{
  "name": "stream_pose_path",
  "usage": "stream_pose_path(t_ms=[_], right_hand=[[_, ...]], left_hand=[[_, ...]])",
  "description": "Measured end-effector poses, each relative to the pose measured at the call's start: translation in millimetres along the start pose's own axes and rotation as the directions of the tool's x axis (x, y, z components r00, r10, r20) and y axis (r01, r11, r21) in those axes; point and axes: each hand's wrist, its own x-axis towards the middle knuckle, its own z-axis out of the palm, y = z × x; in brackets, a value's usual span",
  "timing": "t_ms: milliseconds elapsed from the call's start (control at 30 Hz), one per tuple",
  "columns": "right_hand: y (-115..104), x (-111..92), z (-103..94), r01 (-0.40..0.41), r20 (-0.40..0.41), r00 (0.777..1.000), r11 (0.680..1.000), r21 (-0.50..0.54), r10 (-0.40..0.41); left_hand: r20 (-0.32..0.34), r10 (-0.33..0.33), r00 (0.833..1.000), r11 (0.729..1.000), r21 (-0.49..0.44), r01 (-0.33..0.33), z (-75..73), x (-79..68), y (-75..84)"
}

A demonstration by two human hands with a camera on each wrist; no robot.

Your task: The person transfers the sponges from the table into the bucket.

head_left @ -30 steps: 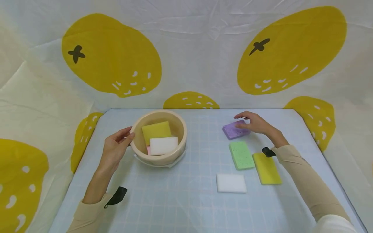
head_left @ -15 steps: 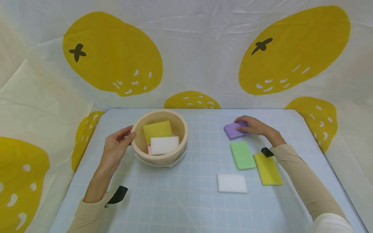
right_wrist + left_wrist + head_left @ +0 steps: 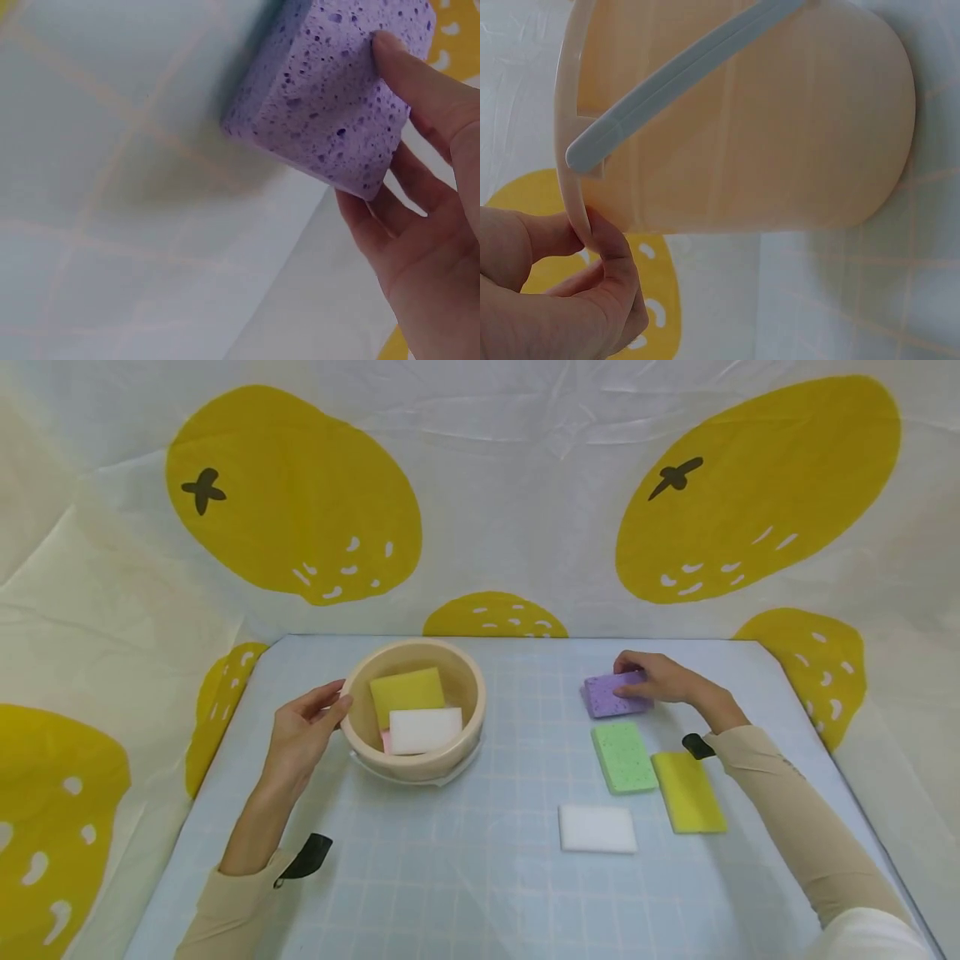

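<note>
A cream bucket (image 3: 414, 768) with a pale grey handle (image 3: 682, 82) stands at the left of the table. My left hand (image 3: 303, 727) pinches its rim between thumb and fingers on the left side. Inside lie a yellow sponge (image 3: 407, 692), a white sponge (image 3: 426, 732) and a bit of something pink (image 3: 386, 742). At the back right, my right hand (image 3: 663, 681) grips a purple sponge (image 3: 611, 695), thumb on its upper face and fingers behind it. In the right wrist view the purple sponge (image 3: 330, 97) is tilted, a shadow under its lower edge.
A green sponge (image 3: 624, 758) lies just in front of the purple one. Beside it is a yellow sponge (image 3: 688, 793), and nearer the front a white sponge (image 3: 597, 829). A fruit-patterned cloth (image 3: 517, 510) hangs behind the table (image 3: 480, 893).
My right hand has closed round the purple sponge and tilted it up, shifting it slightly right. The left hand keeps its hold on the bucket rim.
</note>
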Motion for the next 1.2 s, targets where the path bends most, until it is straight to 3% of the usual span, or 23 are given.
stream_pose_path(t_ms=[333,600,967,1200], right_hand=[[-13,-8,-15.7,0.032,0.033,0.999,0.997,-0.068,-0.03],[-28,-10,-26.2,0.005,0.003,1.0,0.997,-0.074,-0.005],[-48,-8,-35.7,0.054,-0.043,0.997,0.996,-0.069,-0.057],[-61,-5,-38.6,0.074,-0.061,0.995,0.996,-0.051,-0.077]], left_hand=[[-0.006,-0.026,1.0,1.0,0.014,0.026,0.1,-0.3,0.1],[0.002,0.001,1.0,1.0,0.005,-0.001,-1.3,-0.6,-0.3],[0.013,0.03,0.999,0.999,-0.018,-0.03,-0.4,-0.4,0.4],[0.012,0.005,1.0,0.999,-0.032,-0.004,0.2,-0.5,0.5]])
